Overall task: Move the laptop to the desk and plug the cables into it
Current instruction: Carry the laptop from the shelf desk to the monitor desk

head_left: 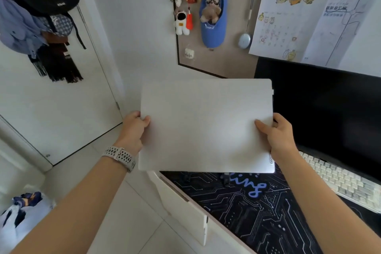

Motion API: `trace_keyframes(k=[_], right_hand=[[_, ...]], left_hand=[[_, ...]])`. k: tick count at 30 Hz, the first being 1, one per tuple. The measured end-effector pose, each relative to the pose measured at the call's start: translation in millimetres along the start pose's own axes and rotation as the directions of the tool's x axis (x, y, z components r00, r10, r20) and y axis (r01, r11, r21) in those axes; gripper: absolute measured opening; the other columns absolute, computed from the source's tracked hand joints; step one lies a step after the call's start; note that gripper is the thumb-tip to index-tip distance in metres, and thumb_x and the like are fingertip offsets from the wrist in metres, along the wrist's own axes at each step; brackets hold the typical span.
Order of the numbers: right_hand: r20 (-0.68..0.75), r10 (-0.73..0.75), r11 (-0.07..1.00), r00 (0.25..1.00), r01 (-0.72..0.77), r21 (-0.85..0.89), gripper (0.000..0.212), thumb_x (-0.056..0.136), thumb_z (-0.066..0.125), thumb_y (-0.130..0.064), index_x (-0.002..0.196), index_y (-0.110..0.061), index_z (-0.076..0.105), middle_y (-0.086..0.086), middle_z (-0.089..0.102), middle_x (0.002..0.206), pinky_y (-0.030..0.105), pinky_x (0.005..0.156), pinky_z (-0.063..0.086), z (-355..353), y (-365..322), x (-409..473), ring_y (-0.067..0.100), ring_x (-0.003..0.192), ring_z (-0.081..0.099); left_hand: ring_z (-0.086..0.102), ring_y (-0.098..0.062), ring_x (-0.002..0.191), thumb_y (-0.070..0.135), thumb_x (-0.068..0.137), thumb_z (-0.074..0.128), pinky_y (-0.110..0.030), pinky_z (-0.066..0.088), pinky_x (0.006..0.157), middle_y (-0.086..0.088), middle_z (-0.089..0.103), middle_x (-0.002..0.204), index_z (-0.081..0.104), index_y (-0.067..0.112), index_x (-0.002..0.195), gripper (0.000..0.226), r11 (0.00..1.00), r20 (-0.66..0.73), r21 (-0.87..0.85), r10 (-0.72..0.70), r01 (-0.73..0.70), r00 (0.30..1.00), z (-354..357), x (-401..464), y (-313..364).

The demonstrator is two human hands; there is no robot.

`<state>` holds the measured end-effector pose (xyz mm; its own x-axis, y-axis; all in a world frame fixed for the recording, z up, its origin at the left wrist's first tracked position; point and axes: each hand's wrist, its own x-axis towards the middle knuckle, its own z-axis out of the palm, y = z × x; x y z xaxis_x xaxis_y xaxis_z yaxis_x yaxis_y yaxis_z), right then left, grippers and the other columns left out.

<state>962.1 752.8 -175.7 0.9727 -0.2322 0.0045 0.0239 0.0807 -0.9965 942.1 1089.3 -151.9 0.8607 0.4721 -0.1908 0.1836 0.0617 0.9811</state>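
The closed, flat silver-white laptop (206, 126) is held level above the near-left corner of the worktop (257, 222), long axis running left to right. The left hand (134, 130) grips its left short edge and the right hand (278, 136) its right, thumbs on the lid.

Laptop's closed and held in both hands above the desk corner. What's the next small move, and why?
Probably lower the laptop onto the dark desk mat, left of the keyboard. Both the left hand and right hand grip its side edges, so neither is free for cables, and none are visible yet.
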Motion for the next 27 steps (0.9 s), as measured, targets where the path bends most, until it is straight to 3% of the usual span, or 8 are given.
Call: trace_keyframes(k=[7,16,22,27], right_hand=[[-0.060,0.028,0.999,0.998,-0.030,-0.028,0.025,0.086,0.067,-0.006,0.110,-0.008,0.058,0.007,0.069,0.103,0.033,0.065,0.055,-1,14,55,0.023,0.088,0.068],[-0.175,0.110,0.992,0.978,-0.119,-0.036,0.028,0.087,0.064,-0.005,0.113,-0.007,0.057,0.008,0.068,0.105,0.034,0.069,0.054,16,46,79,0.025,0.091,0.066],[-0.232,0.126,0.988,0.964,-0.142,-0.055,0.028,0.087,0.065,-0.006,0.114,-0.008,0.057,0.009,0.067,0.109,0.038,0.076,0.054,21,69,83,0.026,0.095,0.065],[-0.235,0.134,0.983,0.963,-0.159,-0.092,0.020,0.086,0.065,-0.004,0.104,-0.013,0.060,0.004,0.069,0.098,0.038,0.076,0.056,22,95,84,0.020,0.087,0.067]], left_hand=[[0.059,-0.025,0.087,0.003,0.096,0.050,-0.042,0.048,0.086,-0.005,0.064,0.088,0.060,0.015,0.085,0.018,0.999,0.049,0.010,-0.048,0.048,0.998,47,64,-8],[0.059,-0.028,0.092,0.003,0.096,0.050,-0.049,0.048,0.094,-0.006,0.064,0.087,0.059,0.016,0.081,0.021,0.988,0.151,0.078,-0.145,0.134,0.978,67,133,-31],[0.059,-0.028,0.089,0.002,0.094,0.051,-0.045,0.048,0.085,-0.007,0.064,0.085,0.060,0.017,0.080,0.022,0.982,0.208,0.113,-0.172,0.151,0.963,74,161,-45],[0.063,-0.034,0.095,0.001,0.092,0.052,-0.053,0.048,0.094,-0.014,0.067,0.099,0.063,0.015,0.086,0.019,0.972,0.207,0.133,-0.218,0.193,0.954,72,171,-73]])
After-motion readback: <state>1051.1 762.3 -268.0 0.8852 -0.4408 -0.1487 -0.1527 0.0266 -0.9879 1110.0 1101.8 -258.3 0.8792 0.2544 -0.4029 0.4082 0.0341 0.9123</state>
